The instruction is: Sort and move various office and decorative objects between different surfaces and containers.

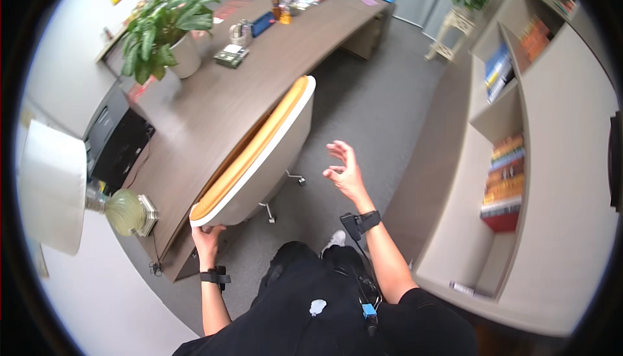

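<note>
An office chair (283, 155) with a white shell back and tan-orange padding stands close against a long brown desk (276, 64). At the near end of its backrest, my left hand (207, 240) grips the white rim, and some of its fingers are hidden by the shell. My right hand (347, 174) hovers over the grey floor to the right of the chair, apart from it. Its fingers are spread and slightly curled, with nothing in them. Dark bands circle both wrists.
A bookcase (457, 226) with books (503, 181) curves along my right. To the left are a table lamp (126, 212), a black monitor (130, 148) and a potted plant (185, 58). Chair casters (270, 216) show below the shell. A plant stand (448, 35) is at the back.
</note>
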The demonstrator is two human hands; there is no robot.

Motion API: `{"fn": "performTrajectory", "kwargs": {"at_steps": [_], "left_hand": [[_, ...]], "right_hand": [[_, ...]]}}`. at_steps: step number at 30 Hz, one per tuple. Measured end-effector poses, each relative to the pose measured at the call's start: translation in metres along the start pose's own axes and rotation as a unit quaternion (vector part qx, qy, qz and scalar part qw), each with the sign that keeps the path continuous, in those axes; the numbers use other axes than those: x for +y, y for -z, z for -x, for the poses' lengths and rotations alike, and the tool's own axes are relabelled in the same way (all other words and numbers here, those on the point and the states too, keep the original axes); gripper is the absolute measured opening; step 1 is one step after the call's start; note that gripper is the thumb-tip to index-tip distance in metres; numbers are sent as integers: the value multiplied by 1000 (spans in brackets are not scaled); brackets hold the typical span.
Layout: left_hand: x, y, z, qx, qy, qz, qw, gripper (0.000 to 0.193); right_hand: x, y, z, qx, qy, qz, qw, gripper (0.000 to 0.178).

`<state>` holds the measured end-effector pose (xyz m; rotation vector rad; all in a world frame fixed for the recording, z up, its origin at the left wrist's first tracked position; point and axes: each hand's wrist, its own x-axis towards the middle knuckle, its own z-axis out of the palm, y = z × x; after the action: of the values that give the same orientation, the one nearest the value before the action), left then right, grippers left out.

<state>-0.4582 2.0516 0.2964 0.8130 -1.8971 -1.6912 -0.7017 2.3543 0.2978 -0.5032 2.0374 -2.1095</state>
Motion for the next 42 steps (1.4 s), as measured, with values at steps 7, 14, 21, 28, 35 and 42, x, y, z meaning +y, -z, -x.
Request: {"fn": "performTrajectory", "kwargs": {"at_steps": [7, 14, 21, 28, 35, 42], "left_hand": [[20, -12, 15, 100, 14, -30, 994, 62], [38, -30, 18, 189, 39, -99, 976, 56], [67, -41, 21, 208, 57, -189, 958, 41], [49, -51, 14, 238, 49, -42, 969, 40], [46, -81, 23, 357, 2, -74, 931, 34], [61, -141, 23, 380, 32, -84, 921, 37]], "right_hand": [[-50, 4, -121, -91, 110, -62, 988, 130], [-9, -13, -211, -232, 154, -72, 958, 72], [6, -12, -242, -353, 93, -77, 928, 70], [8, -27, -261, -453, 13, -136, 881, 52], [-4, -27, -272, -448, -18, -99, 888, 44], [4, -6, -313, -461, 18, -60, 885, 44]]}}
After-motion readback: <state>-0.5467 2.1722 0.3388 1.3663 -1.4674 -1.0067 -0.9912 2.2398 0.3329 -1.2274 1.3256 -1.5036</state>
